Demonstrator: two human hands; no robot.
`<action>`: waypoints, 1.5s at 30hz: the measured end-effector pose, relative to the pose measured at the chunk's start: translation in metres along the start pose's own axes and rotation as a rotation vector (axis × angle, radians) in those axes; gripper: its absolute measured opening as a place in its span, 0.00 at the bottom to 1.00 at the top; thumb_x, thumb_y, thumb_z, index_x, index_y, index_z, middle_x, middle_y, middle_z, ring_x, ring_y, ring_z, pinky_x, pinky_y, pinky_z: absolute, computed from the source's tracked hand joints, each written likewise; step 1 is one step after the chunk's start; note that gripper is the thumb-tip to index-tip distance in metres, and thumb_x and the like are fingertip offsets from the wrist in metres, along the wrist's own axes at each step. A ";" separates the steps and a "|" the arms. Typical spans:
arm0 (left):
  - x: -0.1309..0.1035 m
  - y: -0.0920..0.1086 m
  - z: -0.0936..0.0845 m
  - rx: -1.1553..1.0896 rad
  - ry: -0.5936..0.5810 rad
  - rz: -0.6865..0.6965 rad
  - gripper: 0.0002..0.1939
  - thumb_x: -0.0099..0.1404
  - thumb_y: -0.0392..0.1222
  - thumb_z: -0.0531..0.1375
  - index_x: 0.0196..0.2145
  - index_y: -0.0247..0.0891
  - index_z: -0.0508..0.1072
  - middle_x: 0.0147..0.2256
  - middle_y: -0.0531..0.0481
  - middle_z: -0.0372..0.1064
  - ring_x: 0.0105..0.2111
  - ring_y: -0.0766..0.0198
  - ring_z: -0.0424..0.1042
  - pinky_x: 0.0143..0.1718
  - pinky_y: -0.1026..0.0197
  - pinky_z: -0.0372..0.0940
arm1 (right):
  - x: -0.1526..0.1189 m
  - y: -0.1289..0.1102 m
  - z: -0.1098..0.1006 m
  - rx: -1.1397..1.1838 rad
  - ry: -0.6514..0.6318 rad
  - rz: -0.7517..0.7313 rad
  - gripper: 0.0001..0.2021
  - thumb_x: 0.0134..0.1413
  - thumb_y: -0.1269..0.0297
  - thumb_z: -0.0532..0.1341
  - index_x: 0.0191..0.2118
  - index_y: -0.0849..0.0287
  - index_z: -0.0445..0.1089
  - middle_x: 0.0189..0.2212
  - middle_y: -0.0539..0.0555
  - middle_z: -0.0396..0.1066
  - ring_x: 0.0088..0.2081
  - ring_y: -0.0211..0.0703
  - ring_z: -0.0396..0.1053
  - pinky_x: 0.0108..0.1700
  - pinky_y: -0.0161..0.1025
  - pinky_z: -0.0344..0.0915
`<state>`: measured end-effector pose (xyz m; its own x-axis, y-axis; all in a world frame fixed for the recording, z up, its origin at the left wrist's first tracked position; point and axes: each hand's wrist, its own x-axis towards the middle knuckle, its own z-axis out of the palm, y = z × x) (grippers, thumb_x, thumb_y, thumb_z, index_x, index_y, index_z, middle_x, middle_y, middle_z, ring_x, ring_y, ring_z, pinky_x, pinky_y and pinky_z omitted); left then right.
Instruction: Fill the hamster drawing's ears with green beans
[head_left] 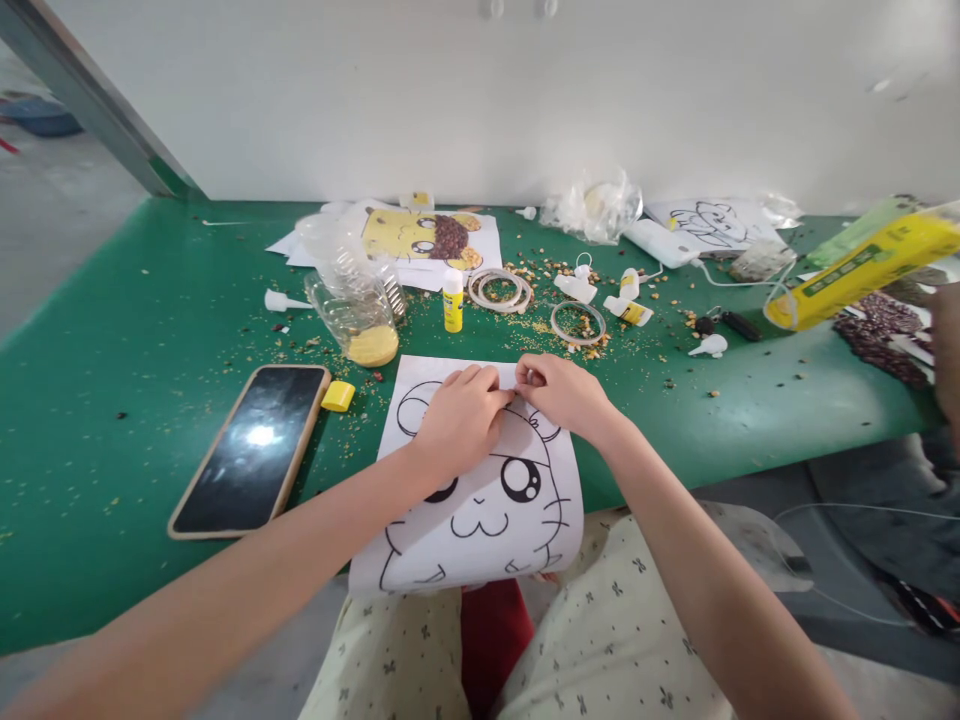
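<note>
A sheet of paper printed with a hamster outline lies in front of me, its lower end bending down over the table edge. On its upper part rests my left hand, fingers curled, with thumb and forefinger pinched near the top of the head. My right hand is closed beside it, fingertips almost meeting the left ones. Whatever small thing is between the fingertips is too hidden to make out. Just beyond the paper stands a yellow glue stick, uncapped; a yellow cap lies left of the paper.
A phone lies left. Behind are a tipped plastic jar, rings, small glue bottles, scattered grains and a partly covered hamster picture. At right, a yellow bag and dark beans lie near another person's arm.
</note>
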<state>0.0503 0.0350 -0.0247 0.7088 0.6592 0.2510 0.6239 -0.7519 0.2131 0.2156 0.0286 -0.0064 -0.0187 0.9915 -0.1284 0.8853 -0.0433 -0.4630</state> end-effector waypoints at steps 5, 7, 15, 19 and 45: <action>0.000 -0.001 -0.001 0.000 0.002 0.000 0.15 0.60 0.32 0.51 0.39 0.38 0.75 0.33 0.47 0.64 0.37 0.57 0.62 0.38 0.55 0.60 | 0.000 0.001 -0.002 0.034 -0.021 0.006 0.02 0.47 0.65 0.55 0.28 0.54 0.64 0.28 0.48 0.66 0.26 0.36 0.59 0.27 0.34 0.49; 0.000 -0.001 -0.001 -0.003 0.002 0.002 0.15 0.61 0.32 0.51 0.40 0.39 0.75 0.33 0.48 0.64 0.37 0.58 0.62 0.39 0.55 0.60 | 0.001 0.003 -0.003 0.052 -0.037 0.004 0.02 0.47 0.65 0.55 0.28 0.54 0.63 0.25 0.47 0.66 0.25 0.36 0.59 0.26 0.34 0.49; 0.001 -0.001 0.000 0.006 -0.007 -0.007 0.15 0.61 0.32 0.51 0.40 0.39 0.75 0.32 0.48 0.64 0.36 0.59 0.63 0.38 0.56 0.61 | 0.000 0.001 -0.001 0.152 0.008 0.002 0.02 0.45 0.66 0.57 0.26 0.56 0.64 0.25 0.48 0.65 0.25 0.36 0.56 0.27 0.34 0.48; 0.001 0.000 -0.002 0.010 -0.010 -0.019 0.16 0.62 0.32 0.50 0.43 0.37 0.73 0.34 0.47 0.65 0.37 0.58 0.63 0.40 0.56 0.61 | 0.006 0.014 -0.007 0.274 0.043 -0.018 0.03 0.49 0.65 0.54 0.27 0.56 0.60 0.23 0.46 0.62 0.25 0.34 0.57 0.27 0.33 0.51; 0.000 0.004 -0.006 0.083 -0.054 0.064 0.19 0.60 0.29 0.50 0.47 0.36 0.72 0.34 0.46 0.64 0.37 0.57 0.62 0.36 0.56 0.58 | 0.019 0.052 -0.025 -0.098 0.370 0.085 0.04 0.52 0.67 0.57 0.31 0.55 0.69 0.33 0.51 0.67 0.30 0.38 0.62 0.30 0.35 0.53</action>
<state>0.0509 0.0323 -0.0185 0.7633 0.6110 0.2100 0.6003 -0.7908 0.1191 0.2729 0.0481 -0.0110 0.2095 0.9628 0.1707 0.9169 -0.1328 -0.3763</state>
